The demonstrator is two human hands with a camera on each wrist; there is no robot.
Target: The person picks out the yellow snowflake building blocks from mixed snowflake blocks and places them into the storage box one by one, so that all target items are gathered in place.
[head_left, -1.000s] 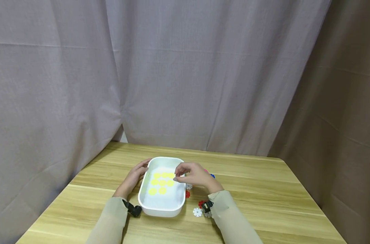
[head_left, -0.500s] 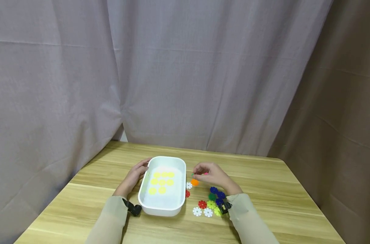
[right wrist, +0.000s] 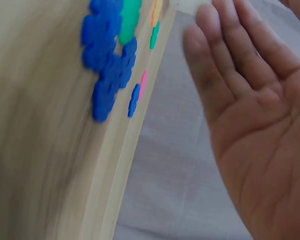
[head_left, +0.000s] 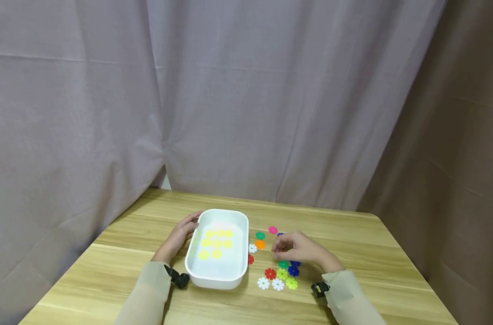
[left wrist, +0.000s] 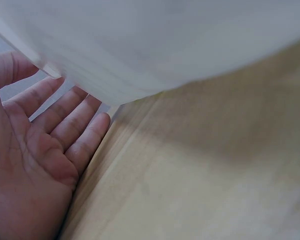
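Observation:
A white tray (head_left: 216, 284) stands on the table with several yellow discs (head_left: 216, 243) lying in rows inside it. My left hand (head_left: 177, 238) rests at the tray's left wall; in the left wrist view its thumb is by the rim and the fingers (left wrist: 70, 117) reach out along the side. Over the loose discs to the right of the tray hovers my right hand (head_left: 301, 248), fingers slightly bent and nothing visible in them. Under or beside it lie notched plastic discs: green (head_left: 283, 265), blue (head_left: 294, 271), red (head_left: 270, 274) and yellow-green (head_left: 291, 283). The hand partly covers some blue ones.
Pink (head_left: 272, 230), green (head_left: 260, 235), orange (head_left: 260, 244) and white (head_left: 252, 248) discs lie near the tray's right side. Two white discs (head_left: 263, 283) are closest to the front. A grey curtain (head_left: 246, 113) hangs behind the wooden table (head_left: 364, 271).
My right hand has moved from above the tray's right edge rightward over the loose discs, uncovering those near the tray. The left hand and tray stay in place.

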